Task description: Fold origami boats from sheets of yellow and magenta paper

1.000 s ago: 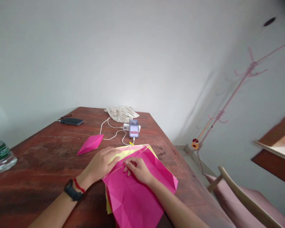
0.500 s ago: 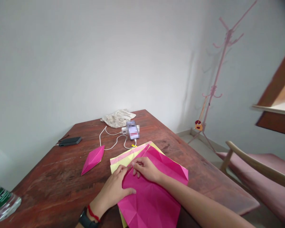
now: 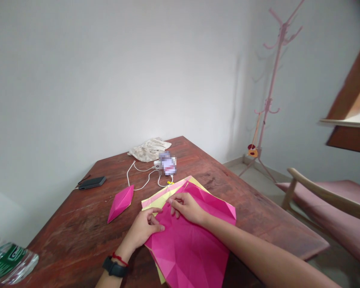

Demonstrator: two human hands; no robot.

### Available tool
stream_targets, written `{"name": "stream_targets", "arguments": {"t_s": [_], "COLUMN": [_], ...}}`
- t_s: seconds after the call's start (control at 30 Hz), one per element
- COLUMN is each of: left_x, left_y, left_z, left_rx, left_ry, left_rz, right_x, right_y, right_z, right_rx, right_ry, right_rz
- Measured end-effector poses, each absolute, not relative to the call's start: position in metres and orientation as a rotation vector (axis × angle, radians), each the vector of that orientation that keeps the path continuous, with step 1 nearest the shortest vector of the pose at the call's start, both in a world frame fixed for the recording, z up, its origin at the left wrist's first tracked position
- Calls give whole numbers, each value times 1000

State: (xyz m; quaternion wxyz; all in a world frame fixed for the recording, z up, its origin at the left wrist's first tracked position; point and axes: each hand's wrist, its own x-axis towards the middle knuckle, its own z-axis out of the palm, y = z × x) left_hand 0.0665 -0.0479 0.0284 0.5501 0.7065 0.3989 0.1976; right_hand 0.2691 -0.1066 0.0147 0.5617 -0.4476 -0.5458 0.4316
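A large creased sheet of pink paper (image 3: pixel 195 250) lies in front of me on top of yellow paper (image 3: pixel 199 183), its upper edges folded in. My right hand (image 3: pixel 187 208) is closed in a pinch on the pink sheet near its upper left edge. At the left edge of that sheet is my left hand (image 3: pixel 147 226), fingers bent and thumb resting on the paper. A folded pink paper piece (image 3: pixel 120 203), pointed at both ends, lies apart to the left of my hands.
The wooden table (image 3: pixel 78 228) also carries a water bottle (image 3: pixel 12 262), a black power bank (image 3: pixel 92 183), a phone (image 3: pixel 168 166) on a white cable (image 3: pixel 144 185) and a crumpled cloth (image 3: pixel 150 149). A chair (image 3: pixel 324 196) and a pink coat rack (image 3: pixel 274 76) stand to the right.
My left hand has shifted slightly left and bent its fingers at the paper's edge. The right hand keeps its pinch, a little higher in view. The view itself has turned slightly.
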Motion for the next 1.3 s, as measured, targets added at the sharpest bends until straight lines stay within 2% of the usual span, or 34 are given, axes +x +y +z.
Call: {"name": "stream_targets", "arguments": {"t_s": [0.3,0.47,0.83,1.0,1.3], "left_x": [63,59,53,51,53], "left_y": [-46,-41,-38,-30,-34], "left_z": [40,55,71,69,69], "left_rx": [1760,1804,1051,947,861], "left_ry": [932,848,883,873,807], "left_rz": [504,662,1213,1406,1432], "right_x": [275,278,289,296,290], "right_y": [-107,-109,-107,-103,-100], "right_z": [25,26,33,32,22], "right_rx": [-1089,-1114,-1239,-1167,-1094], "right_ry": [-1248,-1283,-1179,-1066,-1063], "right_rz": [894,835,466,552,720]}}
